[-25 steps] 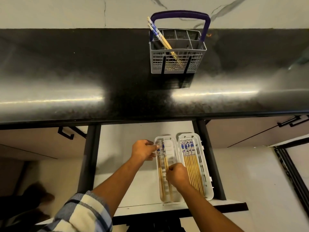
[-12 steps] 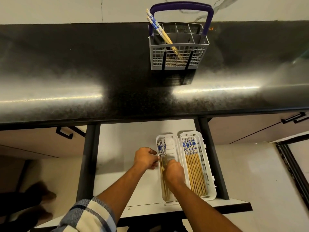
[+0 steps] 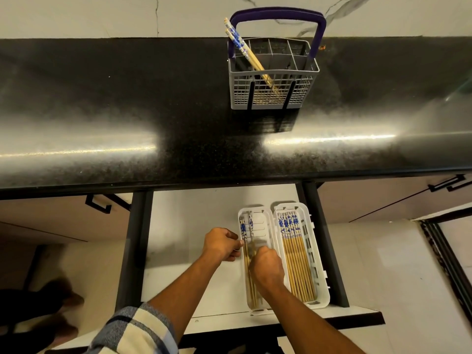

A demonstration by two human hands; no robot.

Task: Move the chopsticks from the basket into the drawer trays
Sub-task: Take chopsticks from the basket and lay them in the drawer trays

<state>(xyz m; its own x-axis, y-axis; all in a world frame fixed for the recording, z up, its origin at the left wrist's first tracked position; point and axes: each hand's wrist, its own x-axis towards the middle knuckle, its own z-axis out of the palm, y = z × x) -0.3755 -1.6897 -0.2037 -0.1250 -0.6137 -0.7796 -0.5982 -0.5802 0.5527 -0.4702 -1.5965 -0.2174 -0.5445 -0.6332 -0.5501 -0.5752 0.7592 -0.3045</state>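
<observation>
At the far left, a blue-and-cream checked sleeve (image 3: pixel 132 328) is seen at the bottom edge, and from it the left forearm reaches up into the open white drawer (image 3: pixel 191 251). The left hand (image 3: pixel 222 244) is curled narrow just beside the left rim of the near-empty white slotted plastic tray (image 3: pixel 265 226), with its fingertips (image 3: pixel 241 242) pinched at the wooden, blue-patterned chopsticks (image 3: pixel 246 251) lying along that tray's left side. Whether the sticks are truly gripped or only steadied cannot be told.

Next to the right, the right hand (image 3: pixel 267 268) is closed in a loose fist over the same tray, with the chopstick shafts passing under it; what is pinched inside it is hidden. The step in hand is judged to be the settling and straightening of a few chopsticks in this tray. It would be done well if the patterned ends were kept level at the far end, the shafts laid parallel against the tray wall, and both hands released only once nothing is crossed or propped on the rim.

Further right, the second white plastic tray (image 3: pixel 319 290) touches the first and is filled with a neat row of chopsticks (image 3: pixel 296 261).

Up on the black speckled stone countertop (image 3: pixel 127 98), the grey plastic lattice basket with a purple handle (image 3: pixel 274 80) stands, and a few chopsticks (image 3: pixel 245 51) lean in its left compartment, so more transfers are judged to remain.
</observation>
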